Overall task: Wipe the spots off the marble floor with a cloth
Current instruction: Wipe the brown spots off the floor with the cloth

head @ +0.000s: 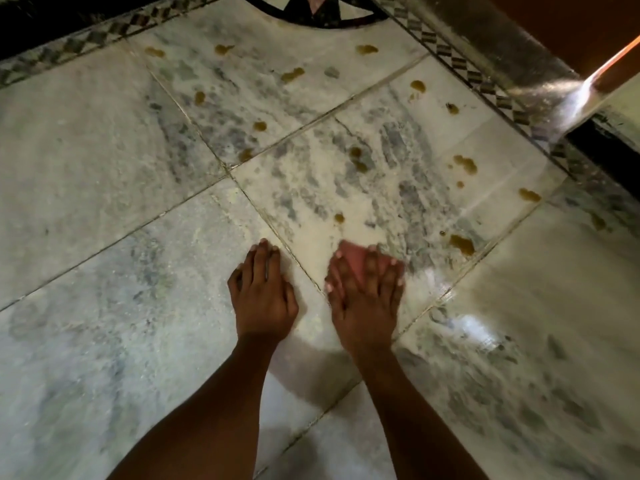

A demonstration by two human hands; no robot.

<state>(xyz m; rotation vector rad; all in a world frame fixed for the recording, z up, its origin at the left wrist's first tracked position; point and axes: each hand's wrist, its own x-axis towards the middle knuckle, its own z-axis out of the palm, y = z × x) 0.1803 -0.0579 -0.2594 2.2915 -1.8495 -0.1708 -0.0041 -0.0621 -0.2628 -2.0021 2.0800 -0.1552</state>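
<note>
A pale grey-veined marble floor [104,174] fills the view. Several yellowish-brown spots dot it ahead and to the right, such as one spot [462,244] close by and another spot [292,74] farther off. My right hand [363,292] lies flat, fingers spread, pressing a small pink cloth [353,258] onto the floor; only the cloth's far corner shows past my fingers. My left hand [265,292] rests flat on the marble beside it, fingers together, holding nothing. The right hand is blurred.
A checkered inlay border [485,81] runs along the far and right edges. A dark round inlay [311,12] sits at the top. A raised step or wall base [519,46] and an orange-brown surface stand at upper right. Tile joints cross near my hands.
</note>
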